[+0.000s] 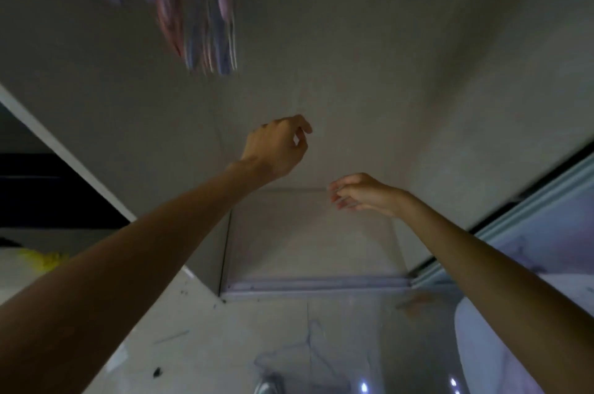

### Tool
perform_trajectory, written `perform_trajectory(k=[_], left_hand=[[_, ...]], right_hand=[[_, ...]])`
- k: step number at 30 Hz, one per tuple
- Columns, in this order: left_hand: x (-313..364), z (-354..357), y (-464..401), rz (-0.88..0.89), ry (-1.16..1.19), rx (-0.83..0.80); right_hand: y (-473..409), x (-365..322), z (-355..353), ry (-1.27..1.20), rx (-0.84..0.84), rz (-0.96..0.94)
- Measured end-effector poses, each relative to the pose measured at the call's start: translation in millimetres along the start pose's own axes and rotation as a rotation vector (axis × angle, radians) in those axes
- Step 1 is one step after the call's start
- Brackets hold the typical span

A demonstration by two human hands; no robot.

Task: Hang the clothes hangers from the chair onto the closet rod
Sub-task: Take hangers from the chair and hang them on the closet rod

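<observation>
Both my arms reach forward into a dim, bare closet. My left hand (pixel 278 144) is raised in the middle of the view, fingers loosely curled, holding nothing. My right hand (pixel 360 192) hangs lower and to the right, fingers drooping and relaxed, also holding nothing. A blurred bunch of pink and purple hangers (pixel 199 17) hangs at the top left; the rod it hangs from is out of view. A thin wire hanger (pixel 308 352) shows faintly at the bottom, by a shiny chair part (pixel 266 387).
The closet's grey back wall (pixel 385 72) fills the view, with its floor and bottom rail (pixel 315 284) below. A sliding door frame (pixel 527 210) runs along the right. A white side panel (pixel 64 149) stands left, with something yellow (pixel 41 260) past it.
</observation>
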State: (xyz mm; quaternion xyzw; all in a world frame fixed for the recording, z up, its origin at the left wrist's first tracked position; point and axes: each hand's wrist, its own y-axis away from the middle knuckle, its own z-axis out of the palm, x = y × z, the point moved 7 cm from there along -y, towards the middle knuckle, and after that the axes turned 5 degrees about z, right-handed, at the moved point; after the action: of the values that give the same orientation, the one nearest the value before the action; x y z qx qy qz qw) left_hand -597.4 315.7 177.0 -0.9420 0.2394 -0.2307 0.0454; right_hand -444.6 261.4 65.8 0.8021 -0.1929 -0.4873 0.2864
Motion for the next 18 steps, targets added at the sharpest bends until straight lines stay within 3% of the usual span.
perform_trajectory(k=[8,13,18], left_hand=[[-103,171,61,-0.273,0.014,-0.304],[-193,284,104,-0.493,0.062,-0.404],[-277,415,145,-0.583,0.086,-0.444]], right_hand=[[-65,148,49,-0.082,0.004,0.167],[-132,242,91,-0.043,0.008,0.238],[-224,355,147,0.119,0.025,0.277]])
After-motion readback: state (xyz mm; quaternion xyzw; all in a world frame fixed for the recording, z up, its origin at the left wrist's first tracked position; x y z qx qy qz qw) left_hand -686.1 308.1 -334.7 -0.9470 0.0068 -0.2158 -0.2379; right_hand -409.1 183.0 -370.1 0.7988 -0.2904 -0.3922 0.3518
